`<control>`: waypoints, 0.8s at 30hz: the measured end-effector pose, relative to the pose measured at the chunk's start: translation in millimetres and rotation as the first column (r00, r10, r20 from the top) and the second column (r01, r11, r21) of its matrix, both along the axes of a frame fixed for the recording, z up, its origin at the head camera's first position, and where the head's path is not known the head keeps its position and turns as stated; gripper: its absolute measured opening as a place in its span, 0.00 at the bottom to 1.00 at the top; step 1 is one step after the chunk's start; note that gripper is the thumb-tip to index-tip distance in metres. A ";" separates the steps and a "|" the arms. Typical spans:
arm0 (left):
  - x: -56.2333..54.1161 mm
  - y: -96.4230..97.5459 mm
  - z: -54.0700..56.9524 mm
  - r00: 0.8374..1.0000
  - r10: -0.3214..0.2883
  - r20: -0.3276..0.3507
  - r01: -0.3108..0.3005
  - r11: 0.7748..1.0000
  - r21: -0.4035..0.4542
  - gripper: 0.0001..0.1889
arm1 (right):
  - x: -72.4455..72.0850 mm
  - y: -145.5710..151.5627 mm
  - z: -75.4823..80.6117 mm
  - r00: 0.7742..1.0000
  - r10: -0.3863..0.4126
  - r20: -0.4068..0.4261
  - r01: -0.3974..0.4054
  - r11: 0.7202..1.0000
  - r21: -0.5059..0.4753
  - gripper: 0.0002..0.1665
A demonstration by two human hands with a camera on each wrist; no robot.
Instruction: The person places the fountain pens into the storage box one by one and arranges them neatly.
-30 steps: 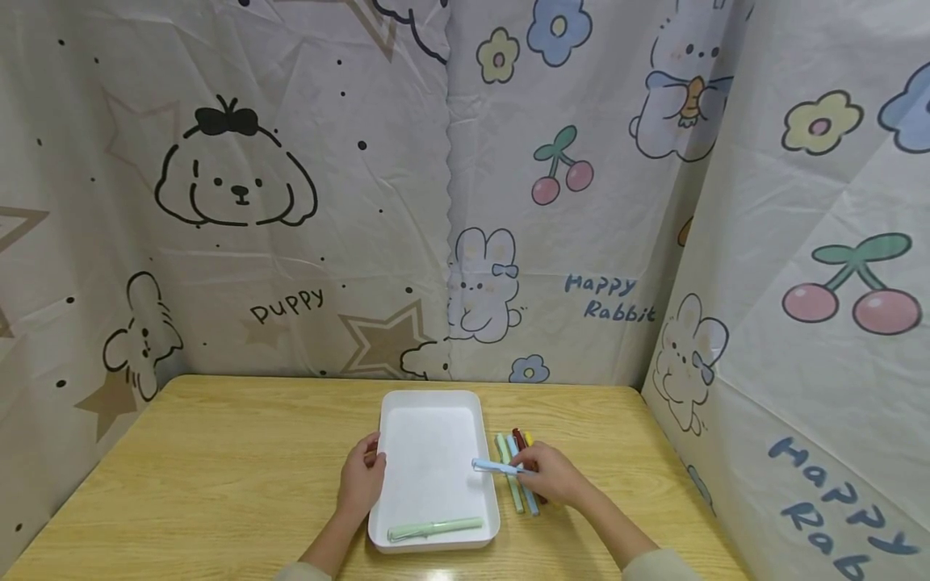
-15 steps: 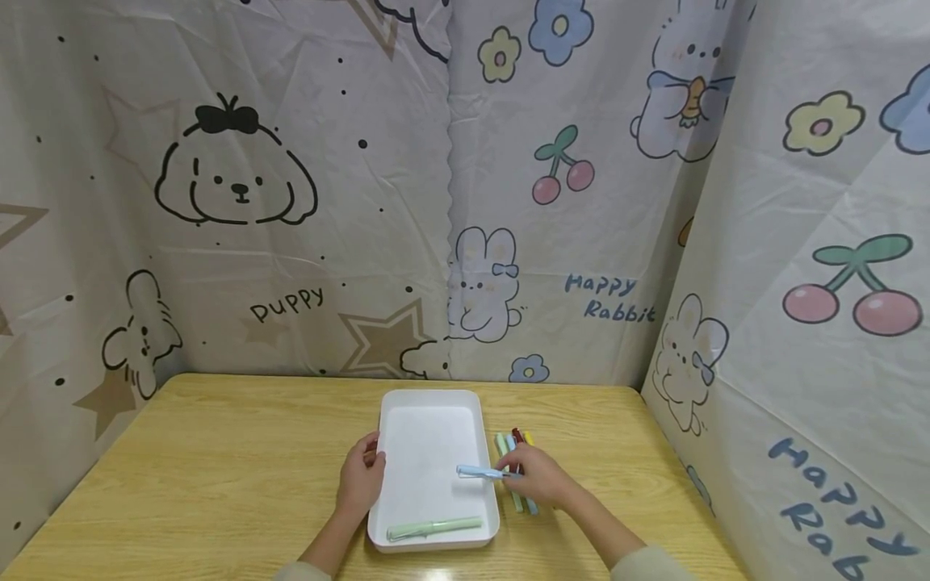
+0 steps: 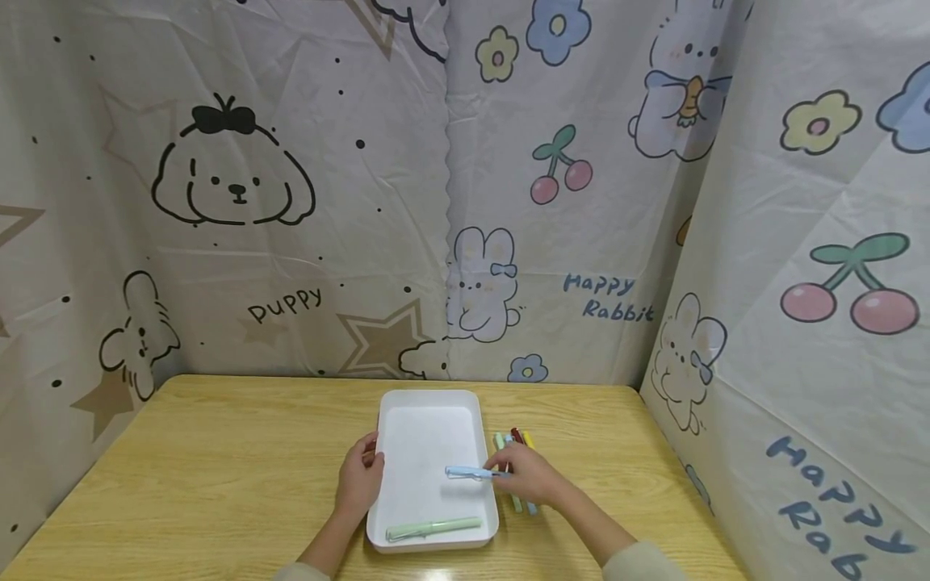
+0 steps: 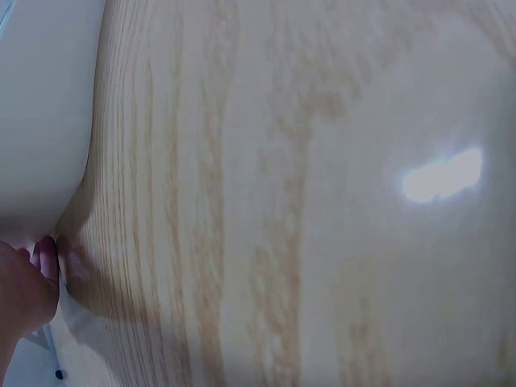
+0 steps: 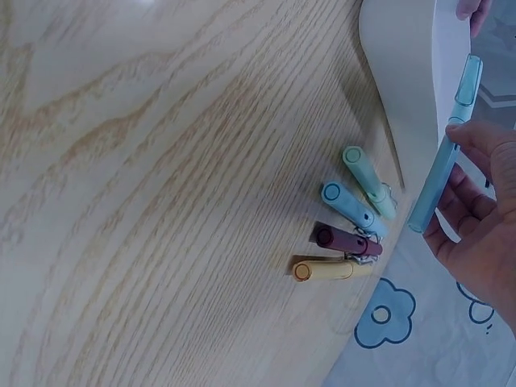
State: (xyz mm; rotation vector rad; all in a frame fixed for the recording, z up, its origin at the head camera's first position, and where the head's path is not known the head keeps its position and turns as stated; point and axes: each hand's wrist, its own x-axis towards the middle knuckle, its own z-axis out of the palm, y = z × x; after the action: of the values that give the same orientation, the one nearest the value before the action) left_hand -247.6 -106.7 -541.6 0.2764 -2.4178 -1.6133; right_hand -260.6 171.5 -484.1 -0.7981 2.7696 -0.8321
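Observation:
A white tray (image 3: 429,436) lies on the table. My left hand (image 3: 358,478) grips its left side, the thumb by the rim; in the left wrist view only part of that hand (image 4: 26,290) shows against the tray wall. My right hand (image 3: 534,474) pinches a light blue pen (image 3: 461,472) between thumb and fingers. That pen is held level above the tray's right side, its clip end pointing left. Inside the tray, along the near end, lies a light green pen (image 3: 433,528).
Right of the tray, a green pen (image 5: 364,176), a blue pen (image 5: 347,201), a dark red pen (image 5: 347,239) and a yellow pen (image 5: 326,269) lie side by side on the wooden table (image 3: 254,468). A printed cloth (image 3: 305,242) hangs behind the table.
My right hand has moved left with the light blue pen, carrying it farther over the tray. The left hand stays at the tray's left side.

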 end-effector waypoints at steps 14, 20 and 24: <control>-1.2 -2.9 -2.4 1.000 -0.003 -0.008 0.003 1.000 0.001 0.21 | 2.1 -12.6 1.8 0.999 0.031 0.021 -0.031 0.999 -0.005 0.11; -2.3 -2.9 -4.4 1.000 -0.005 -0.018 0.005 1.000 0.003 0.21 | 1.2 -17.7 2.3 0.999 0.026 0.019 -0.026 1.000 0.012 0.10; -2.3 -1.8 -4.3 1.000 -0.002 -0.016 0.002 1.000 -0.001 0.21 | 2.7 -20.4 2.1 0.999 0.038 0.020 -0.038 0.999 0.008 0.10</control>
State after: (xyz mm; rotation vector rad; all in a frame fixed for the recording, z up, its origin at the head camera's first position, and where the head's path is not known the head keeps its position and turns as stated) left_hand -249.9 -108.4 -545.9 0.2605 -2.4075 -1.6088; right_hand -257.9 151.1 -482.0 -0.8334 2.7302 -0.8173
